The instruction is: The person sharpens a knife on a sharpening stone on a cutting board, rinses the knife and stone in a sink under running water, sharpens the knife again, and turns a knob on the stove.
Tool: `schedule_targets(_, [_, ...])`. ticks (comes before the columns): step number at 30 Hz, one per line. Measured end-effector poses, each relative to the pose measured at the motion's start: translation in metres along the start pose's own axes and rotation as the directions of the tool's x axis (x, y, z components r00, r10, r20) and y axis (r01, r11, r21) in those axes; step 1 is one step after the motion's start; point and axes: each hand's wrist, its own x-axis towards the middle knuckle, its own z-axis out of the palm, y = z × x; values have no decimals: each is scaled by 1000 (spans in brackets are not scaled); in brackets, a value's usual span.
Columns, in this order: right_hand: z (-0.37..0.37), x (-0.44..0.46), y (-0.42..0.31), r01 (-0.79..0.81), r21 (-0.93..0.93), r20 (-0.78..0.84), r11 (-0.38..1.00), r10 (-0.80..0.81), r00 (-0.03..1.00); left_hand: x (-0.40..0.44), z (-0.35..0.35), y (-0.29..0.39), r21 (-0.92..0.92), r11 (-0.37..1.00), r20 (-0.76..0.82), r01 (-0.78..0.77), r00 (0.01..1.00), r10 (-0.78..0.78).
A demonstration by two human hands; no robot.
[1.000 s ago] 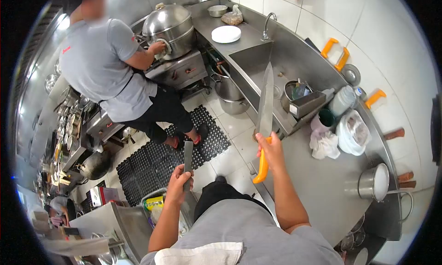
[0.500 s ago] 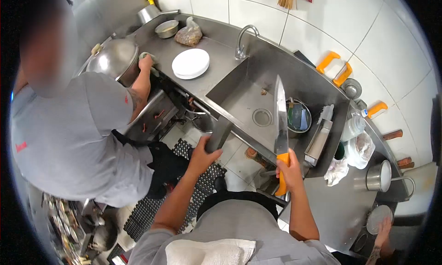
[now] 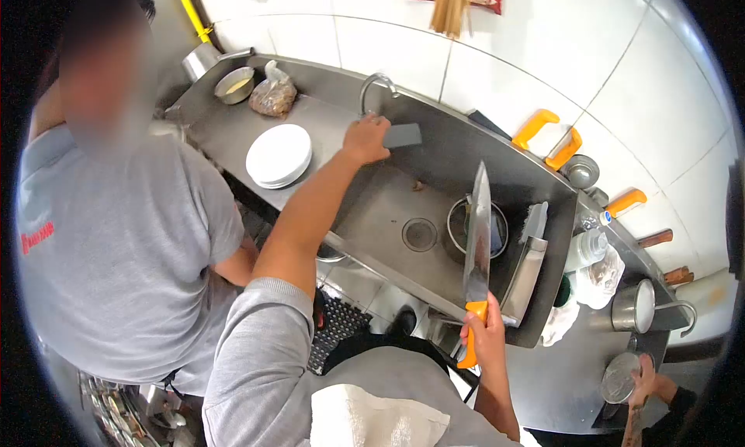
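Note:
My left hand [image 3: 366, 140] is stretched over the back of the sink [image 3: 365, 222], at the foot of the curved tap [image 3: 378, 81]. It grips a flat grey sharpening stone [image 3: 405, 135], which sticks out to the right of the fingers. Whether the fingers touch the tap is hidden. My right hand [image 3: 486, 334] is closed round the orange handle of a large kitchen knife [image 3: 477, 249]. The blade points up and away from me, over the sink's right part. Behind it in the sink stands a round steel pot [image 3: 452, 241] with sponges inside.
A co-worker [image 3: 132, 253] stands close on my left. White plates [image 3: 278, 154], a bagged food item [image 3: 273, 98] and a metal bowl [image 3: 233, 86] sit on the left counter. Orange-handled tools [image 3: 535, 127] hang behind the sink. Another person's hand [image 3: 642, 381] holds a round lid at right.
My left hand has moved from the sink's front edge up to the tap, carrying the sharpening stone. My right hand still holds the knife upward. The co-worker has shifted nearer.

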Motion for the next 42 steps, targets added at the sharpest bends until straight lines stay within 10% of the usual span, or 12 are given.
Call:
schedule_targets(11, [-9,40,-4,-74,19,36,997,73,997,42,-11,-24,72,985,336,156,926,-171])
schedule_targets(19, [10,61,-12,-33,69,-25,997,35,999,10,1,-17,-5,966,164,260,953,-256])
schedule_targets(26, [25,65,-17,-31,104,10,994,30,999,24,18,21,-465,792,227,396,918,-326])
schedule_targets(31, [22,65,-10,-39,69,31,997,37,999,28,43,23,-695,683,172,223,975,-143])
schedule_targets(42, [23,70,-10,-100,116,21,988,98,995,5,13,38,-298,895,376,333,902,-211])
